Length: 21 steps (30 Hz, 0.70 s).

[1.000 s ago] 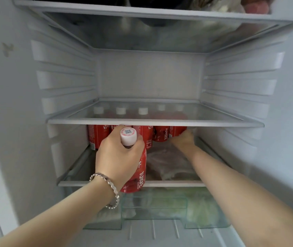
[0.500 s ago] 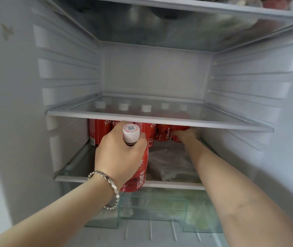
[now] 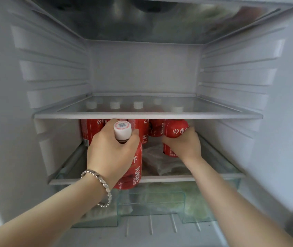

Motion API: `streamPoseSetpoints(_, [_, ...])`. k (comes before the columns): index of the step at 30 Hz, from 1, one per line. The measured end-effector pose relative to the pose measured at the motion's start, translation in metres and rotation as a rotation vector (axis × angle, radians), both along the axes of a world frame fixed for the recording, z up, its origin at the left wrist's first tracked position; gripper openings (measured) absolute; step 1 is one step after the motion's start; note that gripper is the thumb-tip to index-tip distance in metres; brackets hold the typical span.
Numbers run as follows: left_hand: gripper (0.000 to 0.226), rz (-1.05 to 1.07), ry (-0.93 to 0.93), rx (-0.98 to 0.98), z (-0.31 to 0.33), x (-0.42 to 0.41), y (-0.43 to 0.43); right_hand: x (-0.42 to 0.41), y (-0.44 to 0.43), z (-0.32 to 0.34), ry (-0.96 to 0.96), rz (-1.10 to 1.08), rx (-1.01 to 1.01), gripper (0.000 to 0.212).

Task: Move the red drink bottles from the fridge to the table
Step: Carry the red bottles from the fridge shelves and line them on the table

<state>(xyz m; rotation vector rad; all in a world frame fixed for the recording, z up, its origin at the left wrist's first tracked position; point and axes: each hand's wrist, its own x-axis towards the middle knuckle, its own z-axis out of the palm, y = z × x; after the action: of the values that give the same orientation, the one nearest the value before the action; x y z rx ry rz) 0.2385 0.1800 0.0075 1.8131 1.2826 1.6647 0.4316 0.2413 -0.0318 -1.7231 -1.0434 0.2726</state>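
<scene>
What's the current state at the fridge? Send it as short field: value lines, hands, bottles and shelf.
left hand: closed on front bottle, out past the shelf edge
right hand: gripping second bottle, under the upper shelf
bottles left in back row: at least three, upright, red with white caps
lower shelf: also holds a clear plastic bag
upper shelf: glass, nothing on it
table: not in view

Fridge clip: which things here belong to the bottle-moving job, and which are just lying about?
Job:
left hand gripping a red bottle
right hand on a second bottle
row of red bottles at the back

Lying about:
plastic bag on the shelf
crisper drawer below
</scene>
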Motion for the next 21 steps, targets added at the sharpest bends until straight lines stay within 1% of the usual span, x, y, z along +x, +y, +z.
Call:
streamPoseSetpoints(2, [0.019, 0.019, 0.014, 0.046, 0.0, 0.002, -0.003, -0.007, -0.024, -0.002, -0.04, -0.014, -0.027, 0.083])
streamPoseSetpoints(4, [0.021, 0.032, 0.03, 0.103, -0.001, 0.002, -0.007, -0.013, -0.044, -0.005, -0.063, -0.007, -0.011, 0.085])
streamPoseSetpoints(7, [0.017, 0.023, 0.107, 0.167, -0.001, 0.0, -0.01, -0.017, -0.063, -0.007, -0.054, 0.007, 0.008, 0.09])
streamPoseSetpoints(9, [0.013, 0.042, 0.189, 0.21, 0.0, -0.001, -0.008, -0.019, -0.07, -0.005, -0.054, 0.031, 0.025, 0.091])
streamPoseSetpoints(12, [0.015, 0.105, 0.31, 0.302, 0.003, -0.002, -0.006, -0.026, -0.08, -0.004, -0.048, 0.069, 0.06, 0.088])
streamPoseSetpoints(15, [0.018, 0.142, 0.434, 0.361, 0.007, -0.005, -0.006, -0.036, -0.091, -0.007, -0.009, 0.161, 0.107, 0.077])
streamPoseSetpoints(17, [0.017, 0.153, 0.544, 0.384, 0.013, -0.009, -0.006, -0.042, -0.097, -0.009, 0.021, 0.217, 0.146, 0.072])
streamPoseSetpoints(21, [0.014, 0.157, 0.786, 0.471, 0.019, -0.017, -0.008, -0.045, -0.1, -0.009, 0.066, 0.264, 0.202, 0.073])
